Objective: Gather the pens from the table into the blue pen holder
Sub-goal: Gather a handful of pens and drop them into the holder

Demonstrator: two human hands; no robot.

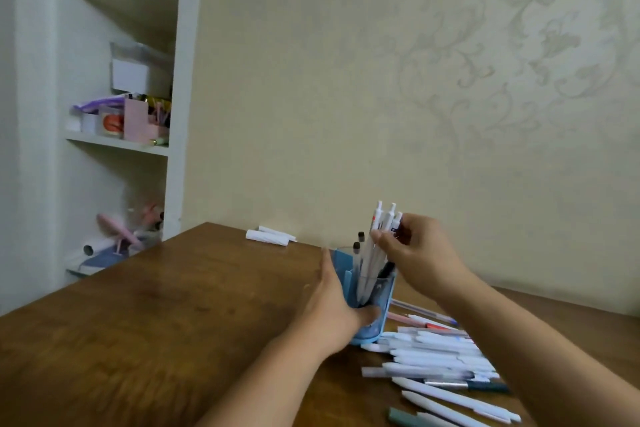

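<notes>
A few pens (375, 246) are pinched in the right grip (412, 253) over the holder (375, 305), steadied on the counter (156, 322) by the left grip (334, 308), while many pens (446, 360) are left beside it

Low centre of frame: blue pen holder (377, 305) upright on brown wooden table (156, 322), gripped at its left side by left hand (334, 308), thumb across the front. Right hand (417, 260) just above and right, fingers pinching a bunch of white pens (375, 250) with lower ends inside the holder. Lower right: loose pile of pens (446, 364) flat on the tabletop, mostly white, some dark teal. Centre, by the patterned wall (450, 80): rolled white paper (270, 236). Upper left: cluttered white shelves (131, 62).
</notes>
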